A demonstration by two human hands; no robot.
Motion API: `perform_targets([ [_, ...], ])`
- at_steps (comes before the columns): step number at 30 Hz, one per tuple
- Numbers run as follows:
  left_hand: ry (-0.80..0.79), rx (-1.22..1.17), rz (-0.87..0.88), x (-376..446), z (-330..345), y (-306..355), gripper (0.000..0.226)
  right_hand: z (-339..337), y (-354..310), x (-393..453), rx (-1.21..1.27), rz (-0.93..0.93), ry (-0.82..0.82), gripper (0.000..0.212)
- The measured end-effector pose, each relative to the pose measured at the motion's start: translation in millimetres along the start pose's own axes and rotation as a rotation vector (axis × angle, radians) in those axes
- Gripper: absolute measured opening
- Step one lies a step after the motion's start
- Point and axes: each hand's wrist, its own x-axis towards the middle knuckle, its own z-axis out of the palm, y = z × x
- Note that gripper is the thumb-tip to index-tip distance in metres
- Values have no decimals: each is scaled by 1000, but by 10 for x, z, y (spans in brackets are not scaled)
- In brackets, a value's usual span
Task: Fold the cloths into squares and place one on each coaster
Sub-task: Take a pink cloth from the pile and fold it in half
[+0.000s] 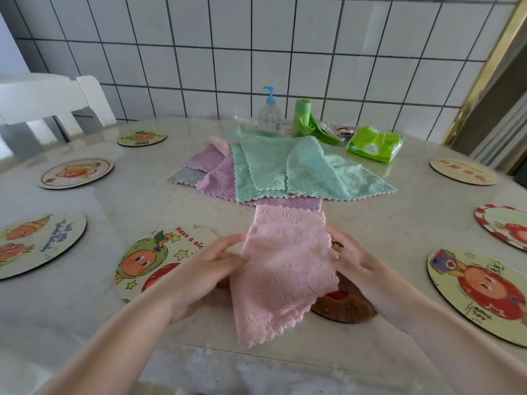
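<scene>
1. Folding appears under way: the pink scalloped microfibre cloth [282,269], doubled over, lies partly across a brown round coaster [345,309] at the near table edge.
2. Next, I judge, another fold to square it (edges look uneven).
3. The left hand [205,269] pinches its left edge; the right hand [353,258] grasps its right edge.

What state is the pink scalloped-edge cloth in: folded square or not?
Not yet square: the pink scalloped-edge cloth is a long doubled strip gripped by the left hand and right hand.
</scene>
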Motion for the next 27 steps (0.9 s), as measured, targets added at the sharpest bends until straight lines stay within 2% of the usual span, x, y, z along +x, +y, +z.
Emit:
perform_targets([
  [6, -97, -85, -21, -248, 16, -20, 29, 13, 5, -198, -158, -127, -111, 71],
  [10, -89, -19, 28, -273, 59, -30, 29, 96, -78, -266, -291, -239, -28, 61],
  [15, -92, 29, -22, -361, 82, -26, 27, 120, -53, -395, -279, -195, 38, 43],
  [18, -118, 230, 28, -458, 53, -87, 33, 137, 4, -523, -261, -133, -37, 36],
  [20, -132, 475, 129, -523, 37, -131, 45, 141, 48, -604, -230, -80, -74, 35],
  [23, -40, 937, 400, -574, 12, -223, 48, 111, 67, -698, -219, -51, -98, 36],
  [25, 15, 1117, 599, -567, -23, -288, 45, 92, 62, -755, -298, -61, -131, 40],
  [27, 23, 1197, 685, -565, -75, -356, 43, 83, 73, -798, -479, -144, -142, 45],
])
